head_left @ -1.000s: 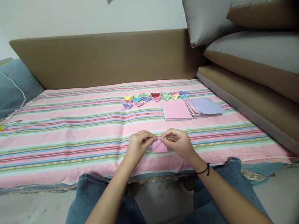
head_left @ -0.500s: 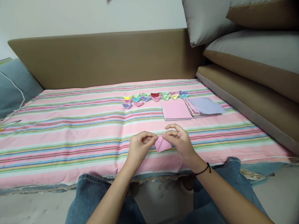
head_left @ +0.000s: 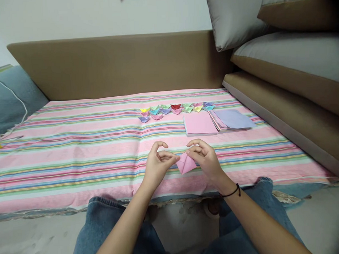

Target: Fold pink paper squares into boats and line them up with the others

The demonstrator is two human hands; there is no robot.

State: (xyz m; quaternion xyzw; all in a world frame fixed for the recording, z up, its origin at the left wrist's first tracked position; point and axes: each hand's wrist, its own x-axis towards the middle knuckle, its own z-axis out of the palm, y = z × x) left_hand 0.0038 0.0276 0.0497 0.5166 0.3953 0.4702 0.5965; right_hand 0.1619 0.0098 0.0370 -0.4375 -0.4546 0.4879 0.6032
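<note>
A small pink sheet of folded paper, diamond-shaped with a crease down its middle, is held just above the striped cloth. My left hand pinches its left corner between thumb and fingers, the index finger raised and curved. On the other side my right hand, with a dark cord at the wrist, grips the upper right edge of the paper. Fingertips cover both upper corners of the fold.
Beyond my hands stand several small folded paper boats in rows. Right of them lie a stack of pink paper and a fanned stack topped with lavender paper. Large cushions are piled at the right; a blue cushion sits left.
The left index finger has lifted off the paper and curls above it. The folded paper has shifted slightly right and turned a little, showing more of its right face.
</note>
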